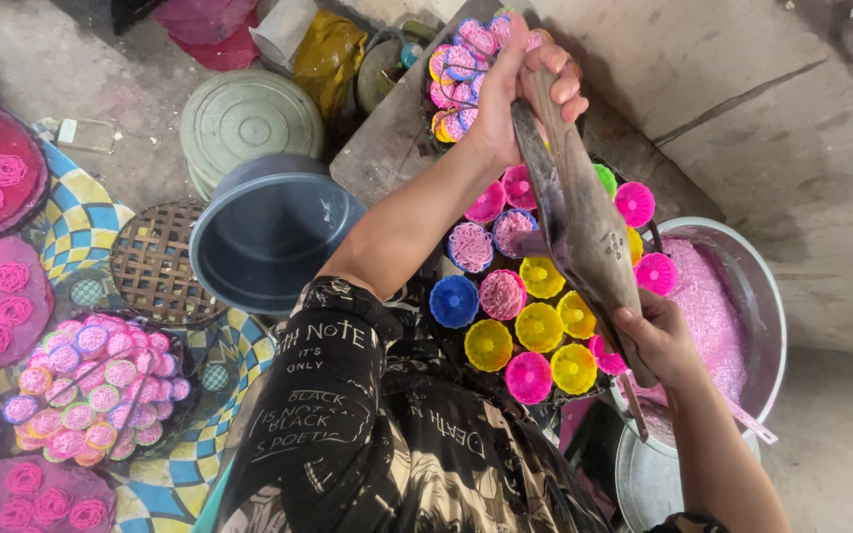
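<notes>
Two hands' fingers (pixel 545 69) pinching a wooden press (pixel 584 227) — over noodle-filled coloured cups (pixel 530 321), pink-dough bowl (pixel 752 286) beside.

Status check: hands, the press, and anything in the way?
Left hand and right hand both grip the wooden press. Press over the tray of coloured moulds. Nothing in the way.

Grey concrete floor (pixel 821 128), patterned mat (pixel 81 222), daylight

We see moulds (pixel 539 327) in yellow, pink, blue and green, a grey-blue bucket (pixel 267 234), pale pink paste in a silver basin (pixel 765 296), and a blue, yellow and white checkered mat (pixel 81 219).
</notes>
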`<state>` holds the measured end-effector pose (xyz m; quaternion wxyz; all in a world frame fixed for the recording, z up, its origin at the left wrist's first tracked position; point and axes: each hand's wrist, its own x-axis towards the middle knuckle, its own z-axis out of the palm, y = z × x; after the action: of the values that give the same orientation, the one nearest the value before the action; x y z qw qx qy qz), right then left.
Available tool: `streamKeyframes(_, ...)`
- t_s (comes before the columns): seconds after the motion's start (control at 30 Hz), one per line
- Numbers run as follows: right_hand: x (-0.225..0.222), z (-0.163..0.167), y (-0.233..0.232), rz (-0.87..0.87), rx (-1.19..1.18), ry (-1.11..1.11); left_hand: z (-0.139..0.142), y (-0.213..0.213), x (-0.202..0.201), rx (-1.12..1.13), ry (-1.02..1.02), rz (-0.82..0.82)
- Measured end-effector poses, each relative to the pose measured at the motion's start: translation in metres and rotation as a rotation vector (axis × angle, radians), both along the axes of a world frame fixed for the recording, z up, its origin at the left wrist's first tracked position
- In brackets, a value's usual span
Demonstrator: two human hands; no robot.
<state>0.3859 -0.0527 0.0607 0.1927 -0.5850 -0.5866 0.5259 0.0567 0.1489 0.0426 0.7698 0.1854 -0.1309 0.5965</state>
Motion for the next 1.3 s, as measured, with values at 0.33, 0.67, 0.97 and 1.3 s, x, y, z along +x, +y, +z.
streamKeyframes(0.33, -0.035, 0.002, 0.016, 0.098, 0.087, 0.232, 0.035, 0.023, -0.044, 0.082, 0.15, -0.097)
streamKeyframes(0.67, -0.036, 0.008, 0.065, 0.093, -0.21, 0.297, 0.036, 0.049, -0.06, 0.119, 0.112, 0.06)
streamKeyframes(0.97, -0.057, 0.002, 0.077, 0.054, -0.092, -0.029, 0.005, 0.022, -0.082, -0.122, 0.113, 0.18)
streamKeyframes(1.3, -0.093, 0.011, 0.083, -0.019, 0.113, -0.22, -0.002, 0.047, -0.091, -0.145, 0.096, 0.267)
